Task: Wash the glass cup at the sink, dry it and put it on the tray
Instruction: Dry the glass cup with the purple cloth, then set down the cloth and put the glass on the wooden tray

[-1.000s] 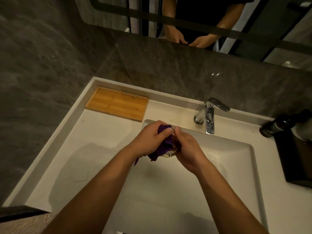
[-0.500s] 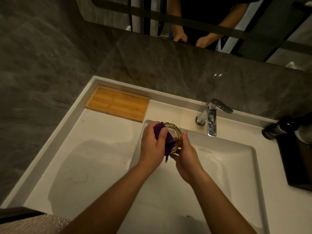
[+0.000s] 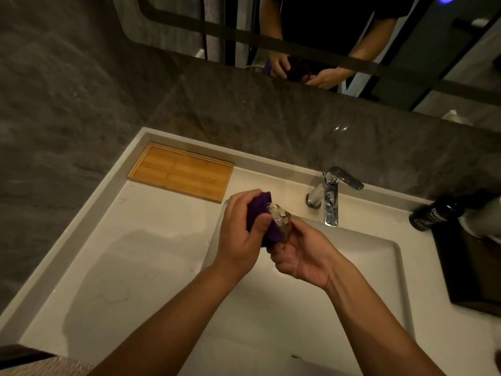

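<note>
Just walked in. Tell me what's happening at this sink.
A person is drying a glass cup over the sink basin. The right hand holds the cup from below while the left hand presses a purple cloth against it. No water is visibly running from the faucet. The wooden tray, at the back left of the counter, has nothing on it, so the cup has yet to go there.
</note>
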The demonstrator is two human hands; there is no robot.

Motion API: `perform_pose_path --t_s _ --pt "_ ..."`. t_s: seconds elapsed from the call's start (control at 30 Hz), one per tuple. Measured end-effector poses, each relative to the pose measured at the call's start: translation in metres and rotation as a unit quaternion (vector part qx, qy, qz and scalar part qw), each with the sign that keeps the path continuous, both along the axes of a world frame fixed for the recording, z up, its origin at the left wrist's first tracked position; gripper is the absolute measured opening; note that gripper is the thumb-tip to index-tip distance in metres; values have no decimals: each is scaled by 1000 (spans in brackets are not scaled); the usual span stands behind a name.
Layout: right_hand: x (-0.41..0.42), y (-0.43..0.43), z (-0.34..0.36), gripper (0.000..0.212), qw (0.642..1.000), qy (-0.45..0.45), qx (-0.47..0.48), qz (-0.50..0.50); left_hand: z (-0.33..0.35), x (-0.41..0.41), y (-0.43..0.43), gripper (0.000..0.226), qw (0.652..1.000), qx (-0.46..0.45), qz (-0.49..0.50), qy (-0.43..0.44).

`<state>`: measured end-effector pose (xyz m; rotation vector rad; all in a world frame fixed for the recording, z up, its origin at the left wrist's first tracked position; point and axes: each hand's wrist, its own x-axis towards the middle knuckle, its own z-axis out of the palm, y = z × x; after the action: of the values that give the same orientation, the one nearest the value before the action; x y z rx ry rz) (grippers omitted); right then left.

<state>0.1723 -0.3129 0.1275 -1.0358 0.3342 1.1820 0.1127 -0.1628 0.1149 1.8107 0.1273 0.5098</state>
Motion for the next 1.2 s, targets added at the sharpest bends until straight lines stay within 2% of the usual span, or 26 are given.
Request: perform_pose_path --t_s 0.07,0.17,0.3,0.37,0.47,0.6,0.67,0.77,0.87,0.97,1.03,1.1,1.2 --pt "-2 3 5 35 999 -36 10 -30 0 -1 -7 68 992 -113 28 42" --pt "-3 5 9 37 989 -128 -6 -71 -2 1 -9 65 975 -193 40 97" --pt "1 3 12 40 943 -320 -76 -52 -7 6 -12 45 934 -319 40 154" --pt "2 1 11 44 924 -360 -121 -34 -11 7 -11 35 925 -336 37 171" --pt "2 -1 3 51 900 -406 -161 -18 -15 6 -4 24 939 -287 34 188" --pt "1 5 -11 26 880 -439 -172 -52 -18 3 16 30 970 -98 30 218" --pt "1 14 -18 34 871 -452 -187 -44 -18 -1 26 35 971 -33 44 234" --pt "2 32 -30 30 866 -452 -212 -23 -22 -13 42 36 965 -5 86 246" --pt "4 54 -42 24 875 -433 -216 -17 -28 -28 68 28 955 -90 129 250" --pt "7 79 -51 24 890 -407 -204 -31 -33 -42 104 26 931 -181 168 268" --pt "9 98 -54 23 897 -396 -195 -35 -34 -50 131 28 922 -193 189 278" --pt "12 116 -56 22 903 -385 -185 -40 -36 -56 157 29 929 -131 214 271" --pt "18 143 -59 26 909 -363 -199 -53 -41 -63 189 24 941 37 239 236"
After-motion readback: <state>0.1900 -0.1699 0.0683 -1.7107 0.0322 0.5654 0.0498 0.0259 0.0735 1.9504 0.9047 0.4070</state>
